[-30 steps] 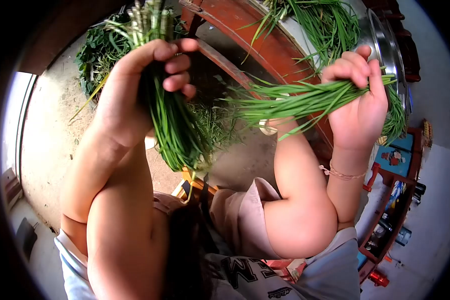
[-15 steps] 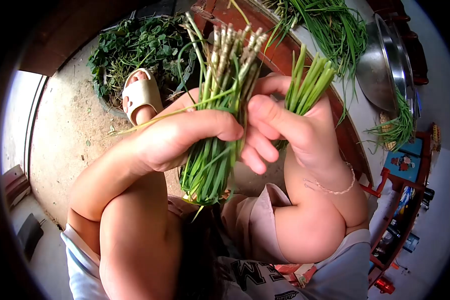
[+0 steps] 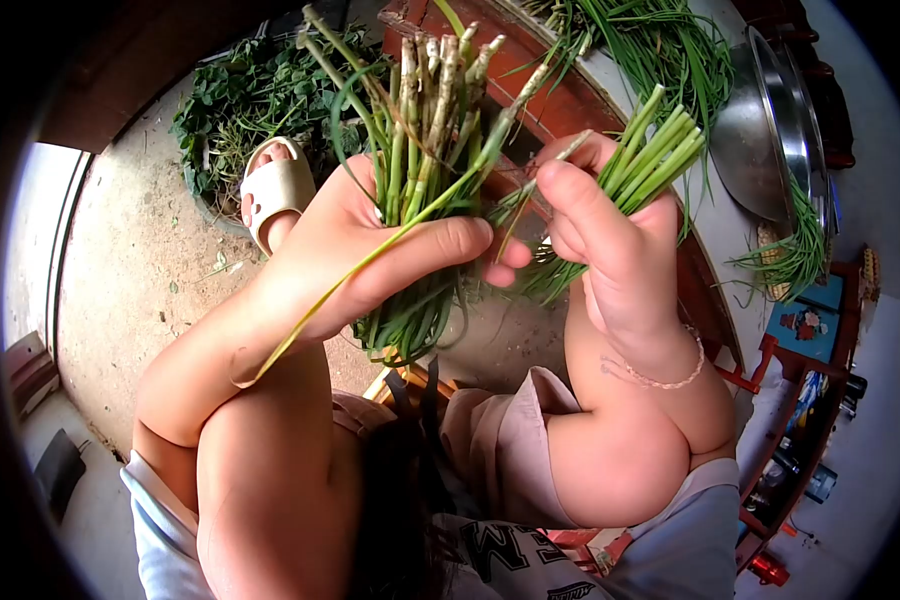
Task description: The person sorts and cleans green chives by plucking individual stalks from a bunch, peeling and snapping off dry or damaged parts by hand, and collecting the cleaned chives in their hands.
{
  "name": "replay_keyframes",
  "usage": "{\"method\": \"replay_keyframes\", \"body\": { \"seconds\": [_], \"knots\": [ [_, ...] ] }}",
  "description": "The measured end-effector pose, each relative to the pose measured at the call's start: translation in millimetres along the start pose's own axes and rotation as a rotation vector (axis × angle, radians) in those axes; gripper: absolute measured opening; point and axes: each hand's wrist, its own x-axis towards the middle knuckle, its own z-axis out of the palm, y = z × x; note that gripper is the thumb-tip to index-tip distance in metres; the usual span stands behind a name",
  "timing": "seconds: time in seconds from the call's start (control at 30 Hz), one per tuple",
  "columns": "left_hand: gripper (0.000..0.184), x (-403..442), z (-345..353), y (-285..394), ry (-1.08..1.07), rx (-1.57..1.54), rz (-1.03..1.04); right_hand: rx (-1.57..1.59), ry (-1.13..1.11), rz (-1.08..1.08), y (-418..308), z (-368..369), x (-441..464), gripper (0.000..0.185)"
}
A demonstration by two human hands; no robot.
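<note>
My left hand (image 3: 370,250) is wrapped round a thick bunch of garlic chives (image 3: 420,130), their pale, dirt-specked stem ends up and the green leaves hanging below. One long yellowish leaf lies across that thumb and down to the wrist. In my right hand (image 3: 620,240) is a smaller bunch of garlic chives (image 3: 654,160), with clean green cut ends tilted up to the right. Thumb and forefinger of the same hand pinch a thin, withered strand (image 3: 518,205) beside the larger bunch. The two hands are close together, above my knees.
A heap of dark leafy greens (image 3: 260,110) lies on the floor beside my sandalled foot (image 3: 275,190). More chives (image 3: 660,50) are piled at upper right, against a steel basin (image 3: 760,130). A red shelf (image 3: 795,420) with small items stands at right.
The larger bunch has risen and its stems have fanned out. My right hand has drawn slightly away to the right, now pinching a withered strand.
</note>
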Motion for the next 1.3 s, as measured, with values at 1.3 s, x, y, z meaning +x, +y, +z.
{"method": "replay_keyframes", "body": {
  "seconds": [1.3],
  "knots": [
    [0.031,0,3,2,0.333,0.397,0.163,0.1,0.093,-0.027,2,-19,1,0.009]
  ]
}}
